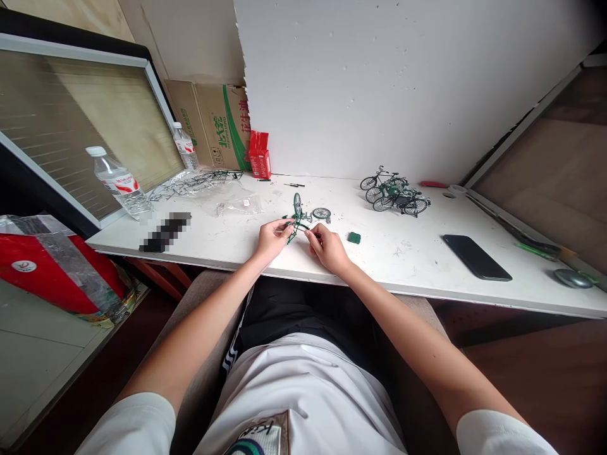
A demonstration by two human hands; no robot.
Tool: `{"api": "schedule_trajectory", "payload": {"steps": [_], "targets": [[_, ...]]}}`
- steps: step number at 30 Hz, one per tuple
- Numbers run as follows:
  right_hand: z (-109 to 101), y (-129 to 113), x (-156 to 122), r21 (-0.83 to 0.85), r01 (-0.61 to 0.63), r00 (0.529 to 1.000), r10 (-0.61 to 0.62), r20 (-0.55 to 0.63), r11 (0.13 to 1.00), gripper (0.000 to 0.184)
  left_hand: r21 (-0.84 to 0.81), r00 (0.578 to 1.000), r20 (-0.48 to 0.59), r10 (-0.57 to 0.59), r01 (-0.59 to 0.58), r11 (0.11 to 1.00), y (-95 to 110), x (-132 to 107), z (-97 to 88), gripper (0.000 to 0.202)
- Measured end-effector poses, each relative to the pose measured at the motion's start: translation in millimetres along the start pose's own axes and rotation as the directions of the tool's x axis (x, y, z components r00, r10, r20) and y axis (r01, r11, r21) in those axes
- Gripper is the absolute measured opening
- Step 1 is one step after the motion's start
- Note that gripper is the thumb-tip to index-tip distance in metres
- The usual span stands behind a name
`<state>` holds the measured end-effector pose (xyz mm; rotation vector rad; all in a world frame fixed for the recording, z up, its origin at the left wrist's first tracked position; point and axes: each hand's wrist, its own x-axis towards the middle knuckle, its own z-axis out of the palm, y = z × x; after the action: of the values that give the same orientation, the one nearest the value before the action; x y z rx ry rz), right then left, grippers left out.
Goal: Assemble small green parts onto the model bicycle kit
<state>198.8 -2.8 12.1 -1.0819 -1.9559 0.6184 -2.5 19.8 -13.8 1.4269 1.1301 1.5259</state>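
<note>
A partly assembled green model bicycle [296, 222] is held just above the front of the white table, one spoked wheel standing up on its far side. My left hand [272, 239] is closed, pinching the bicycle between thumb and fingers. My right hand [331, 249] is closed too, its fingertips gripping a thin green bicycle part [303, 227] against the frame; whether that part is attached, I cannot tell. Just beyond my hands lies a loose spoked wheel [322, 213] with a small piece beside it. A small dark green block [354, 237] rests right of my right hand.
Several model bicycles [393, 193] stand at the back right. A black phone [477, 257] lies at right. Left are water bottles [121, 183], clear plastic bags [239, 203] and black parts frames [199, 183]. A red box [260, 155] and a carton [213, 126] stand behind.
</note>
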Motion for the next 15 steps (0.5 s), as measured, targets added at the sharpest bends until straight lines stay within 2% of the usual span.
{"api": "schedule_trajectory", "payload": {"steps": [4, 7, 11, 13, 15], "targets": [[2.3, 1.4, 1.1, -0.062, -0.001, 0.997, -0.004, -0.072, 0.998, 0.043, -0.084, 1.0, -0.003, -0.011, 0.011, 0.996, 1.4, 0.7, 2.7, 0.048], [1.8, 2.9, 1.6, -0.018, -0.006, 0.991, 0.003, -0.136, 1.0, 0.049, -0.145, 1.0, 0.003, -0.031, 0.031, 0.989, 3.0, 1.2, 3.1, 0.056], [1.5, 5.7, 3.8, 0.17, -0.014, 0.986, 0.042, -0.164, 0.985, 0.048, -0.138, 0.996, 0.074, -0.047, 0.056, 0.989, 6.0, -0.4, 2.8, 0.061], [2.7, 7.8, 5.5, 0.308, -0.026, 0.988, 0.072, -0.138, 0.951, 0.045, -0.126, 0.992, 0.123, -0.033, 0.049, 0.991, 7.9, -2.4, 3.8, 0.06], [4.1, 9.7, 6.8, 0.412, -0.027, 0.991, 0.078, -0.105, 0.911, 0.049, -0.117, 0.987, 0.16, -0.007, 0.026, 0.993, 10.0, -5.0, 5.6, 0.057]]}}
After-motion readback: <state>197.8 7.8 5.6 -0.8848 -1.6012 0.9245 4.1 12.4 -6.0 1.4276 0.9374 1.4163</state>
